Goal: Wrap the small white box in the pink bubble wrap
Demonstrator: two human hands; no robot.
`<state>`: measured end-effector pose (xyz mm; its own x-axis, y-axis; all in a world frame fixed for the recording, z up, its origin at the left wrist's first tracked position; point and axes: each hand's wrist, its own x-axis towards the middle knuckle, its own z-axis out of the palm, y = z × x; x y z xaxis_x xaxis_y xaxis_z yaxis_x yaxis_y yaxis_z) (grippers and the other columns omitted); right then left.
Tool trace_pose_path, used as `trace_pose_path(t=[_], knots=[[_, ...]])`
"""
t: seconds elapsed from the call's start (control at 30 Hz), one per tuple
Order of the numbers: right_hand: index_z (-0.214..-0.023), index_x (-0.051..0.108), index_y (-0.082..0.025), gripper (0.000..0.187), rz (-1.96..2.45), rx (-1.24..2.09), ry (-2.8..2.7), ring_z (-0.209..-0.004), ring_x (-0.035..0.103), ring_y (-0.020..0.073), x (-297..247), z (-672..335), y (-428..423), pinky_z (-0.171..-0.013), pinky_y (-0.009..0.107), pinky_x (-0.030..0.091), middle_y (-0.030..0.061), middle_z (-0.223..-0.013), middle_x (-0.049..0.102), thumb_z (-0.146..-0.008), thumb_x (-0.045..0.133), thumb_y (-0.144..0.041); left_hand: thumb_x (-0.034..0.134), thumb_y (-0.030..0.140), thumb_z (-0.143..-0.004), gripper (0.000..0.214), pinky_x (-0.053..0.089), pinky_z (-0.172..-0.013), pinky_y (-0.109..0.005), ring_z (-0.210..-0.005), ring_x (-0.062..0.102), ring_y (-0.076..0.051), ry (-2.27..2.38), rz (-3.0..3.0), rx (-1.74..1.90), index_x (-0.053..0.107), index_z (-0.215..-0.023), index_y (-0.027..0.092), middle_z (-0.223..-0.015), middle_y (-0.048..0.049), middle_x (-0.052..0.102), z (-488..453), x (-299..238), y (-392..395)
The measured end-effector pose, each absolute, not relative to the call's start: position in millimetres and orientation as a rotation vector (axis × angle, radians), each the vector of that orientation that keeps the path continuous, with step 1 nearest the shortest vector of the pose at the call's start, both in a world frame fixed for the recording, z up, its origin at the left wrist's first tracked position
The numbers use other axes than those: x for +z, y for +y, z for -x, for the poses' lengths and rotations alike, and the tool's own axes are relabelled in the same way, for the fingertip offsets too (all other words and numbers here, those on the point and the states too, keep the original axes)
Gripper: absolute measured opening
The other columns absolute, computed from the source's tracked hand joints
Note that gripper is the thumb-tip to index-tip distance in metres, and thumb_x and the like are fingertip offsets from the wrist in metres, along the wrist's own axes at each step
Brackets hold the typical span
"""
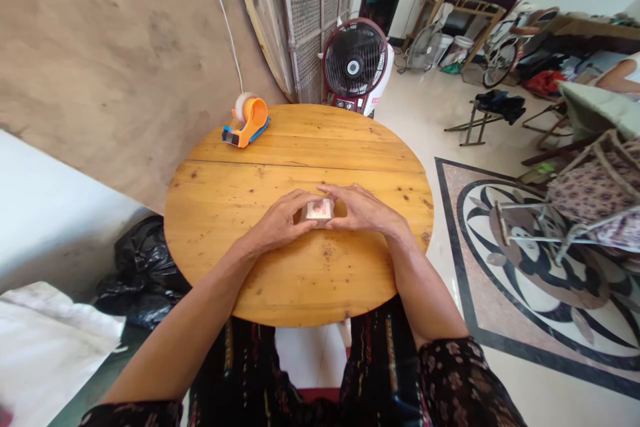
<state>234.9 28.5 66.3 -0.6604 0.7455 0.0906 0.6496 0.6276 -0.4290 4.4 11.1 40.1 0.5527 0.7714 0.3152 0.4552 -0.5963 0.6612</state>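
A small pale block with a reddish print on its top (319, 209) is at the middle of the round wooden table (300, 273). It looks like a little box or a stack of cards; I cannot tell which. From its left side my left hand (285, 219) grips it, with fingers curved along the far edge and thumb along the near one. My right hand (357, 209) closes on the opposite side in the same way. Parts of the block's sides are hidden by the fingertips.
An orange tape dispenser (254, 117) with a tape roll stands at the table's far left edge. Behind the table is a floor fan (354, 67). Black plastic bags (145, 267) lie at the left. A folding stool (480, 120) and cloth-covered seat (595, 193) are on the right.
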Motion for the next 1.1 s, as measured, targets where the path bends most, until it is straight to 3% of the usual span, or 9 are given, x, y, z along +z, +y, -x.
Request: trace_pose_path(t=[0.3, 0.47, 0.53, 0.7, 0.9, 1.1], knots=[[-0.146, 0.036, -0.027, 0.087, 1.092, 0.630, -2.585, -0.124, 0.052, 0.0302, 64, -240, 35, -0.106, 0.050, 0.036, 0.0081, -0.133, 0.058, -0.071, 0.072, -0.054, 0.058, 0.027, -0.087, 0.037, 0.046, -0.098, -0.039, -0.114, 0.056, -0.022, 0.905, -2.327, 0.766, 0.059, -0.123, 0.027, -0.125, -0.0068, 0.056, -1, 35, 15], [-0.145, 0.035, -0.031, 0.093, 1.044, 0.886, -2.450, -0.131, 0.046, 0.0285, 71, -252, 38, -0.109, 0.050, 0.037, 0.0073, -0.145, 0.046, -0.066, 0.076, -0.056, 0.070, 0.036, -0.076, 0.077, 0.039, -0.107, -0.048, -0.130, 0.044, -0.030, 1.013, -2.298, 0.718, 0.034, -0.144, 0.030, -0.145, -0.0080, 0.043, 0, 39, 12], [-0.147, 0.032, -0.030, 0.096, 1.045, 0.998, -2.443, -0.131, 0.046, 0.0278, 73, -255, 39, -0.109, 0.048, 0.038, 0.0086, -0.145, 0.046, -0.065, 0.078, -0.053, 0.071, 0.038, -0.074, 0.084, 0.039, -0.107, -0.049, -0.130, 0.045, -0.031, 1.068, -2.243, 0.715, 0.029, -0.146, 0.029, -0.146, -0.0098, 0.043, 0, 39, 11], [-0.148, 0.029, -0.029, 0.102, 1.025, 1.016, -2.486, -0.128, 0.049, 0.0286, 68, -246, 37, -0.107, 0.048, 0.038, 0.0100, -0.141, 0.050, -0.062, 0.081, -0.048, 0.070, 0.036, -0.075, 0.077, 0.042, -0.105, -0.047, -0.126, 0.051, -0.028, 1.074, -2.179, 0.734, 0.034, -0.143, 0.028, -0.139, -0.0086, 0.051, 0, 39, 11], [-0.142, 0.039, -0.027, 0.078, 1.125, 0.726, -2.492, -0.106, 0.062, 0.0271, 66, -230, 32, -0.091, 0.041, 0.046, 0.0068, -0.120, 0.065, -0.073, 0.072, -0.043, 0.067, 0.038, -0.079, 0.071, 0.044, -0.103, -0.043, -0.122, 0.054, -0.026, 1.104, -2.173, 0.748, 0.038, -0.142, 0.025, -0.136, -0.0084, 0.054, -2, 40, 12], [-0.141, 0.040, -0.026, 0.075, 1.131, 0.664, -2.508, -0.098, 0.063, 0.0248, 69, -229, 30, -0.087, 0.037, 0.046, 0.0054, -0.114, 0.068, -0.075, 0.070, -0.044, 0.066, 0.038, -0.081, 0.064, 0.039, -0.108, -0.044, -0.129, 0.048, -0.026, 1.102, -2.224, 0.796, 0.042, -0.139, 0.024, -0.141, -0.0089, 0.050, -2, 37, 12]])
